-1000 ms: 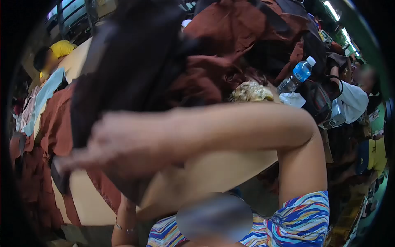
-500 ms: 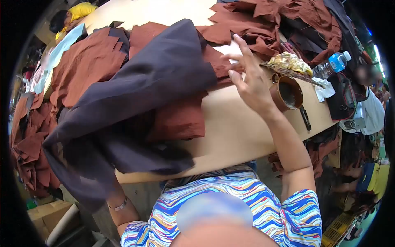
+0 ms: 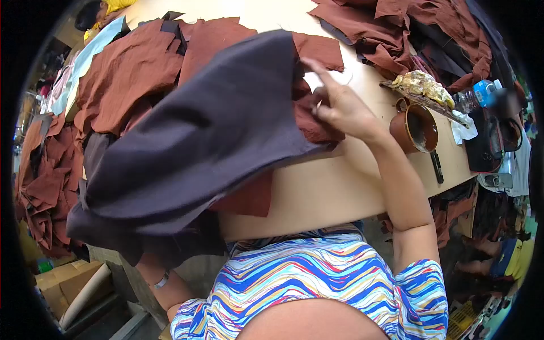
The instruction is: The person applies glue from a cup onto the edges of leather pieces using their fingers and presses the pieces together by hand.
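A large dark, nearly black fabric piece (image 3: pixel 198 130) spreads across the table's left and middle, its lower left part draped over my left hand. Only my left wrist (image 3: pixel 160 277), with a bracelet, shows below the cloth; those fingers are hidden. Rust-brown fabric (image 3: pixel 317 126) sticks out from under the dark piece's right edge. My right hand (image 3: pixel 345 110) is over this brown cloth, index finger stretched out and blurred, the other fingers bent, a ring on one. I see nothing held in it. More brown fabric (image 3: pixel 246 198) shows beneath the dark piece's lower edge.
Brown fabric piles (image 3: pixel 127 73) lie left, with another heap (image 3: pixel 430 34) at the back right. A brown mug (image 3: pixel 415 131), a black pen (image 3: pixel 437 168), food on a leaf-like wrapper (image 3: pixel 422 88), a water bottle (image 3: pixel 481 93) and a black bag (image 3: pixel 487 141) line the right side.
The dark fabric has spread out flatter and farther right, over more of the table. My right hand has come down to the brown cloth, its fingers more bent. My left wrist has shifted slightly.
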The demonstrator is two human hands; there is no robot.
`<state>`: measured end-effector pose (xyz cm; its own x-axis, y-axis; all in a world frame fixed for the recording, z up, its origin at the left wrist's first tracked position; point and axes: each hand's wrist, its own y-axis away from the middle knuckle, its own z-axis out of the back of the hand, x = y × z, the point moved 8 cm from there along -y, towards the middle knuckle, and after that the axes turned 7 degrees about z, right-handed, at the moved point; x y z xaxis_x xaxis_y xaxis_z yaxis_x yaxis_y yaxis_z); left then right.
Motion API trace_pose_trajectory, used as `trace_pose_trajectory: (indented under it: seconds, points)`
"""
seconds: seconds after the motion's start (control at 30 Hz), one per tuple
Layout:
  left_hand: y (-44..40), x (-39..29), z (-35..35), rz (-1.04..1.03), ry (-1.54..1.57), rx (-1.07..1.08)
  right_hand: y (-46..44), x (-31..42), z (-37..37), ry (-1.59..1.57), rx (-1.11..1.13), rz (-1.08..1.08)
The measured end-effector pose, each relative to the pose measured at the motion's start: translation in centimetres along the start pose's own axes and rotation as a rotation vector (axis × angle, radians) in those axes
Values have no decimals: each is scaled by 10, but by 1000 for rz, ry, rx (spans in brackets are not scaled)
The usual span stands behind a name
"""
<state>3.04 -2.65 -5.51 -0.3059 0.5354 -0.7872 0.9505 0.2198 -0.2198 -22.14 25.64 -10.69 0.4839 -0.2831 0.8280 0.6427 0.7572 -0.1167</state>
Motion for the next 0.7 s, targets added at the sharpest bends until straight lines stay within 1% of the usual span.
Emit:
trace_pose_trajectory:
  seconds: [0.1,0.13,0.23,0.27,0.33,0.37,0.4,0.5,0.57,0.6,0.63,0.67,0.7]
  points:
    - [-1,-1,0,47,-29,16,-19,-6,37,476,-275,-25]
    - [-2,-1,-1,63,-40,26,-24,-4,41,643,-366,113]
    - [1,0,-7,153,-101,60,-48,-22,21,950,-440,213]
    - [3,1,-7,201,-133,74,-55,-28,18,913,-416,225]
    - [9,2,0,352,-316,96,-71,-37,25,923,-377,173]
    - [15,-5,21,437,-565,68,-75,-41,29,928,-359,147]
    - [18,-23,46,428,-1012,3,-70,-25,36,956,-414,162]
    - [9,-71,1,276,-1651,-334,-50,10,53,766,-496,403]
    - [-3,-98,4,489,-1929,-410,-35,24,40,809,-430,410]
    - [-6,-123,22,403,-2345,-495,-27,34,30,824,-403,405]
    - [-20,-122,-1,121,-2662,-312,-19,42,19,843,-377,398]
    - [-29,-118,-16,-72,-2632,-303,-10,48,10,851,-356,415]
    - [-46,-93,-53,-263,-2584,-290,-2,54,0,893,-255,364]
